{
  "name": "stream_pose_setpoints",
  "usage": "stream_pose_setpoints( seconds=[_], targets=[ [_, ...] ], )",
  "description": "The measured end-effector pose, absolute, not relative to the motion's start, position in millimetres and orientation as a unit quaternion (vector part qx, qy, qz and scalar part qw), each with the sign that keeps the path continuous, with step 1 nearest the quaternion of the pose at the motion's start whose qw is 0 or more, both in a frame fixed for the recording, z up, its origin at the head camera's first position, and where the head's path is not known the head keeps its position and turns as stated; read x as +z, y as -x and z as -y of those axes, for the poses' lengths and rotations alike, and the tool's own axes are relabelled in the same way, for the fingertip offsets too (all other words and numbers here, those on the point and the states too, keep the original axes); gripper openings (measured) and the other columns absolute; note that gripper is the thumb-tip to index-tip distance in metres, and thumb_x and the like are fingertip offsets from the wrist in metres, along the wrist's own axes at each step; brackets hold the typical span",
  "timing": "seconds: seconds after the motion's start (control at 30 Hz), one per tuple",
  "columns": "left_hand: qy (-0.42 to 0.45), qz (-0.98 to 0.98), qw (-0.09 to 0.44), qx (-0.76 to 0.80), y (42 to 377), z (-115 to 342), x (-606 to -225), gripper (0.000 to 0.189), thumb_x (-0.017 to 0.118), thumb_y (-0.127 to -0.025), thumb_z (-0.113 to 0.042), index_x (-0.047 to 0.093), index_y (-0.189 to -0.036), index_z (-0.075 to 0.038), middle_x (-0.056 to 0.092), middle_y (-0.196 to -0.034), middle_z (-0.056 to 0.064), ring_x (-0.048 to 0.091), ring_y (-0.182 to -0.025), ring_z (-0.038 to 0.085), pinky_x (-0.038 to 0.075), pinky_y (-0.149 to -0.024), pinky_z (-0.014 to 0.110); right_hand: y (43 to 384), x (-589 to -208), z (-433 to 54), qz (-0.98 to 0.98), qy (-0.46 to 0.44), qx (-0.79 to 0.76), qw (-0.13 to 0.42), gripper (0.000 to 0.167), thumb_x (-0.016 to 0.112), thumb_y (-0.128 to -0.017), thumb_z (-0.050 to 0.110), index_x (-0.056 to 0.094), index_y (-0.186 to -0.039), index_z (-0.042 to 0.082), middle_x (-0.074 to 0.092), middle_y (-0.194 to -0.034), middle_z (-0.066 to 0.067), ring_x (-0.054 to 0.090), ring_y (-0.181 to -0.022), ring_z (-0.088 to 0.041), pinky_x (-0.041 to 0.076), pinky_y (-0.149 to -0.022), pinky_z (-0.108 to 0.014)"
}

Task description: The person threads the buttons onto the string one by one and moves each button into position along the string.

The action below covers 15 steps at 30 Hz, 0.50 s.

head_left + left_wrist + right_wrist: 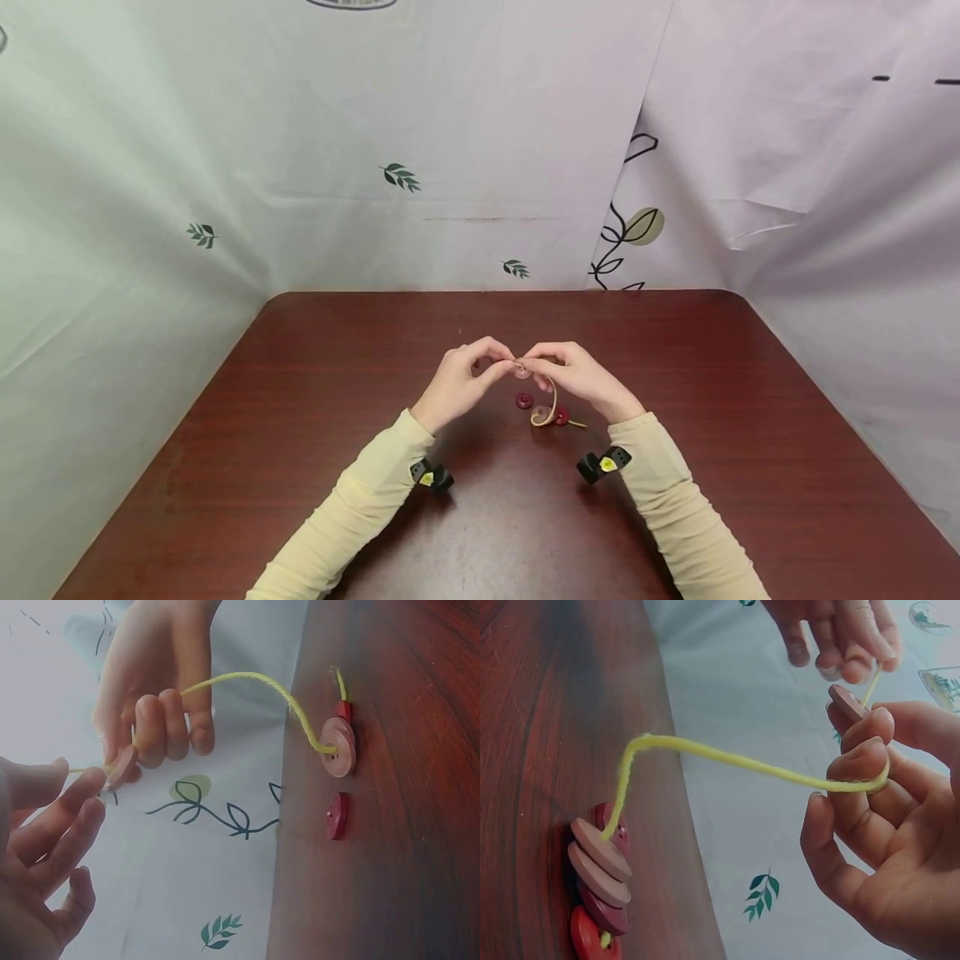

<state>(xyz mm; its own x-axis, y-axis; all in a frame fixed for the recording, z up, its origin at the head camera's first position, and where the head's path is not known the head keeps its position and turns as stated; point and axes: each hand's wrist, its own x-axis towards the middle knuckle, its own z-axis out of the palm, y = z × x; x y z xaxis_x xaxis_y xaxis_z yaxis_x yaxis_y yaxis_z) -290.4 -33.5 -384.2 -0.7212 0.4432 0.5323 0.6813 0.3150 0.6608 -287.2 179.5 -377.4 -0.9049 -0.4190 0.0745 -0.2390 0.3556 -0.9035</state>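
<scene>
Above the table, my left hand [467, 379] pinches the tip of a yellow yarn [735, 759] between thumb and forefinger. Facing it, my right hand [581, 375] pinches a pink button [846, 703] by its edge, and the yarn runs through this button. From there the yarn passes over the curled fingers of the right hand and droops to the tabletop. Strung on its lower part are two pink buttons [600, 853], a dark red button [604, 910] and a bright red button [592, 934]. A loose dark red button [339, 816] lies beside them.
The brown wooden table [300, 400] has rounded far corners. White cloth [465, 108] with leaf prints hangs behind it and along both sides. A black wrist device [432, 477] sits on the left forearm, another wrist device [602, 464] on the right.
</scene>
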Motion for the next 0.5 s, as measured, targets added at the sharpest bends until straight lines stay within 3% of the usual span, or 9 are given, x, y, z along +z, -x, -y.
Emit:
stream_pose_setpoints(
  seconds=[0.1,0.33,0.5],
  targets=[
    [0.35,0.798,0.134,-0.471,289.6,34.4,-382.6,0.006,0.068,-0.09,-0.015,0.067,-0.095,-0.013,0.073,-0.088,0.001,0.063,-0.078,0.01,0.052,-0.072,0.04,287.9,-379.4,-179.8,-0.821,0.193,-0.53,0.089,0.021,0.059,-0.097,0.022,0.069,-0.098,0.004,0.053,-0.063,0.0,0.052,-0.061,-0.012,0.046,-0.067,-0.028],
    [0.354,0.78,0.149,-0.494,289.1,36.7,-378.8,0.011,0.069,-0.089,-0.014,0.068,-0.097,-0.008,0.073,-0.088,0.003,0.062,-0.075,0.01,0.05,-0.067,0.027,290.6,-384.8,-182.4,-0.829,0.182,-0.521,0.09,0.021,0.059,-0.097,0.023,0.07,-0.098,0.005,0.056,-0.065,-0.001,0.055,-0.065,-0.014,0.048,-0.074,-0.031],
    [0.355,0.774,0.158,-0.5,287.4,39.5,-374.5,0.011,0.07,-0.088,-0.013,0.067,-0.097,-0.006,0.072,-0.087,0.003,0.062,-0.075,0.011,0.05,-0.066,0.028,292.4,-388.2,-183.0,-0.832,0.185,-0.513,0.097,0.021,0.059,-0.097,0.022,0.07,-0.098,0.004,0.06,-0.066,0.001,0.059,-0.066,-0.014,0.049,-0.073,-0.03]
  ],
)
